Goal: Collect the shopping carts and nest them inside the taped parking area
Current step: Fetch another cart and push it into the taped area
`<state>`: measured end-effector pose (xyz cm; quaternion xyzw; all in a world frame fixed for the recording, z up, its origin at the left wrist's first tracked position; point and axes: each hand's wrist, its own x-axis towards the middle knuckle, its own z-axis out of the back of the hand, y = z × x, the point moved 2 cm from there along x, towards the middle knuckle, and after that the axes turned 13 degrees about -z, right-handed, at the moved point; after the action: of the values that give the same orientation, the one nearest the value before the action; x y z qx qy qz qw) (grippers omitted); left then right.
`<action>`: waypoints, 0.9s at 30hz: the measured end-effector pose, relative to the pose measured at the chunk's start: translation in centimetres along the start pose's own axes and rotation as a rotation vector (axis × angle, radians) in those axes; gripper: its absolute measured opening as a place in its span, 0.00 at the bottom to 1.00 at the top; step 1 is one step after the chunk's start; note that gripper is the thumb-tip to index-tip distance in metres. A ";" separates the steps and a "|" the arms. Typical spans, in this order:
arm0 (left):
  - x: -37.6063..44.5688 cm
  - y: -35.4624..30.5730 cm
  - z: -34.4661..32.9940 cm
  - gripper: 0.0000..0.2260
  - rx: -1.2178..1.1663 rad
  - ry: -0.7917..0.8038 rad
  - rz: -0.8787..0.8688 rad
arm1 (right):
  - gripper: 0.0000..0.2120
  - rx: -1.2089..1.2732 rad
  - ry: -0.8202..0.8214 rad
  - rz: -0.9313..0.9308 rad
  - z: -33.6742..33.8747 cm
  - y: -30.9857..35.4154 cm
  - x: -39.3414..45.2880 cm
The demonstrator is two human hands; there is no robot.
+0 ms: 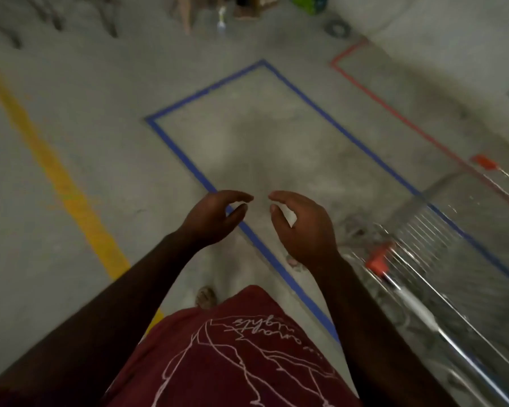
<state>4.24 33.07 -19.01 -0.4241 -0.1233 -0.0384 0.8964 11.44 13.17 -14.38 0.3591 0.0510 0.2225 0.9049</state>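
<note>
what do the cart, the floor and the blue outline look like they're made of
Cart: bright metal wire, likely chrome or zinc plated, judging by the thin shiny parallel bars; its red-orange corner pieces look like plastic. Floor: bare concrete, matte grey, mottled and scuffed. Blue outline: looks like adhesive tape, a flat even strip with square corners; blur leaves its texture open.

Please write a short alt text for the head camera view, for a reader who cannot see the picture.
A person's left hand and right hand hang open and empty over a concrete floor. A blue tape rectangle lies ahead. A blurred metal shopping cart stands at the lower right, across the rectangle's right edge.
</note>
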 end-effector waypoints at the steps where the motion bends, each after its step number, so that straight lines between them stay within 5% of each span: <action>1: -0.3 1.3 1.8 0.13 0.010 -0.015 0.023 | 0.14 0.018 0.038 0.015 -1.6 1.6 1.3; 14: -5.9 17.7 18.7 0.10 -0.009 -0.277 0.382 | 0.17 0.046 0.349 0.194 -21.4 15.0 17.6; 27: 7.2 36.5 39.7 0.11 0.036 -0.453 0.459 | 0.17 0.093 0.451 0.274 -37.2 29.8 43.3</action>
<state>10.04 87.16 -20.33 -0.4226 -0.2215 0.2622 0.8388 29.88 74.73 -18.82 0.3451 0.2122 0.4148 0.8147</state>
